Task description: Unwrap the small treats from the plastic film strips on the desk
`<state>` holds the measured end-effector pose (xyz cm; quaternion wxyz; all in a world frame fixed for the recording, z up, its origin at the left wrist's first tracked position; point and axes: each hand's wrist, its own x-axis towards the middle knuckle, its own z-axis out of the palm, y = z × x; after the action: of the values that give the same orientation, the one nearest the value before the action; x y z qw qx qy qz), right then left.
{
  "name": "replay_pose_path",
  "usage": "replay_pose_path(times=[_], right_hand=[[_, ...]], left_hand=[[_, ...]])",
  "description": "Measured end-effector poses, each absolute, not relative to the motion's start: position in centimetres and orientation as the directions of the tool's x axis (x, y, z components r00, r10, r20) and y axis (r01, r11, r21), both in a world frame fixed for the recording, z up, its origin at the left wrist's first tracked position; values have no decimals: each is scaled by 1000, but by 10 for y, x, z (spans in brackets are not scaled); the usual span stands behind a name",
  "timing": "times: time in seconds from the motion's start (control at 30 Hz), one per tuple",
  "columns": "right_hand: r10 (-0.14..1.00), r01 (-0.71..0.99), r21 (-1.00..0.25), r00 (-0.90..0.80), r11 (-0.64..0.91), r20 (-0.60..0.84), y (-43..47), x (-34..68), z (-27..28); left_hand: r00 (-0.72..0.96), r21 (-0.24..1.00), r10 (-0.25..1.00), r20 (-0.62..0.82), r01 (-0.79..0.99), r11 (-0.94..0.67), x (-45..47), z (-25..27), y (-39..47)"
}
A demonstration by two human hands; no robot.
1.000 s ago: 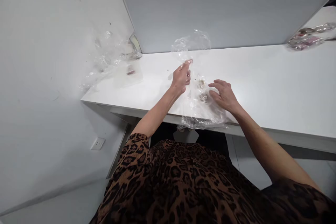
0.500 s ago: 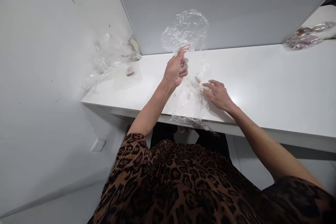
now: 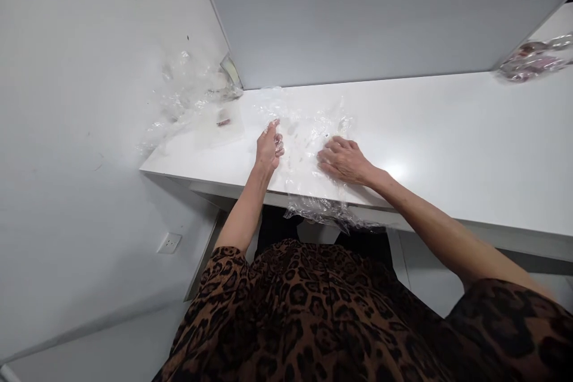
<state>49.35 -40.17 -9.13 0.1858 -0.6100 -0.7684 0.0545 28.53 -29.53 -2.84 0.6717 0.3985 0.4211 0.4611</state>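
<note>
White desk [image 3: 447, 131] against grey partition [image 3: 358, 12], white wall [image 3: 89, 71].

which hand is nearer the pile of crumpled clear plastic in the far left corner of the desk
Left. The left hand rests on the flat clear plastic sheet, to the right of the crumpled clear plastic pile. The right hand presses the sheet farther right.

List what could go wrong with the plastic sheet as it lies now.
1. The clear plastic sheet hangs over the front edge of the white desk; it might slide off if the right hand lifts.
2. Small bits seem to lie in the sheet and could roll out.
3. The left hand pinches one edge only, so the film may crumple.
</note>
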Motion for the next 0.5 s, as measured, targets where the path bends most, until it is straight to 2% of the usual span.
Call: replay_pose_path(times=[0.13, 0.33, 0.4, 0.5], right_hand=[[974, 920, -368, -57, 137, 219, -415, 543, -105], [903, 876, -433, 346, -212, 257, -466, 622, -111], [872, 872, -454, 359, -185, 334, -469, 616, -105], [902, 896, -444, 178, 18, 394, -454, 576, -96]], left_hand=[[95, 950, 977, -192, -231, 209, 260, -55, -289], [48, 965, 991, -124, -226, 132, 255, -80, -288], [35, 970, 996, -82, -229, 87, 257, -83, -289], [16, 974, 999, -31, -226, 34, 259, -84, -292]])
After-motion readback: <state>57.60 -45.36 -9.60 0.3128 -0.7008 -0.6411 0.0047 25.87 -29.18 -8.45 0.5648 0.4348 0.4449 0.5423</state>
